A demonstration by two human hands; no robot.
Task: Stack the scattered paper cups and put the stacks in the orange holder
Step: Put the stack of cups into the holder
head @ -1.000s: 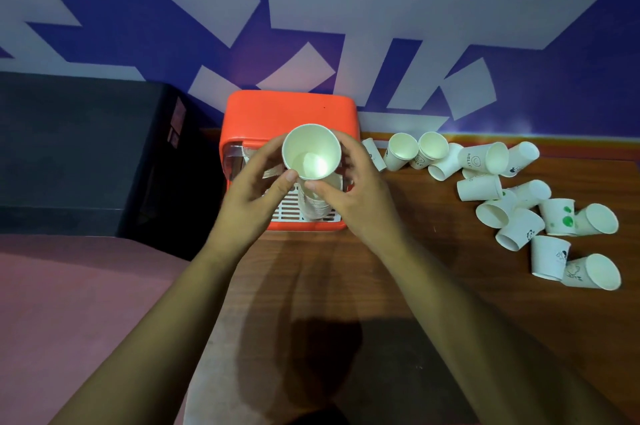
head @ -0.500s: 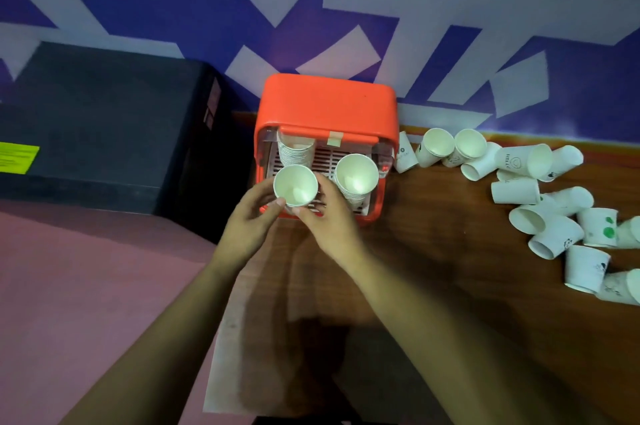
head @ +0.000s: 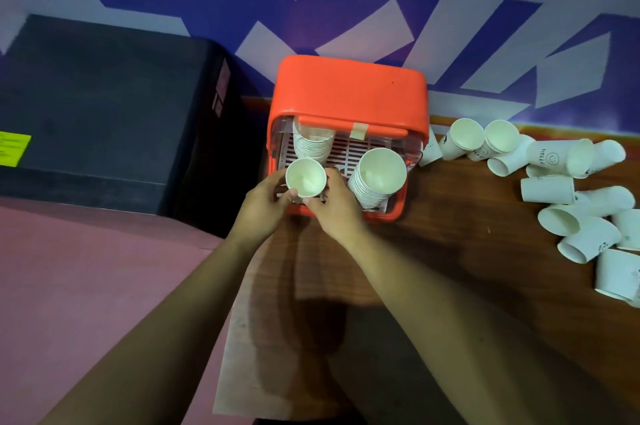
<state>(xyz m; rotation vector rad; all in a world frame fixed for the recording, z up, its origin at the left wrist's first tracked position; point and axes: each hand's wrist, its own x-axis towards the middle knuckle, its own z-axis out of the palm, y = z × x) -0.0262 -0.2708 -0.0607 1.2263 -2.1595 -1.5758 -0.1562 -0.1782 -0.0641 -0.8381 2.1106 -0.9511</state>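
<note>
Three stacks of paper cups sit in the orange holder [head: 349,95]: a back-left stack [head: 313,144], a right stack [head: 379,175] that leans toward the front, and a front-left stack [head: 305,178] held between both hands just under its rim. The main risk is a release made too soon. The base of the held stack is hidden behind the fingers, so whether it sits flat on the slatted tray [head: 349,151] cannot be told; if it does not, it could tip out of the open front onto the surface [head: 450,223]. The leaning right stack stands just beside the right hand [head: 334,213], and a knuckle brushing it on the way out might topple it. Too hard a squeeze could also crush the thin paper. The left hand [head: 263,208] curls round the stack's left side with the thumb on the near face; the right hand mirrors it, pinching the right side. Both forearms reach forward and converge at the holder. Many loose cups [head: 550,189] lie scattered well to the right.
</note>
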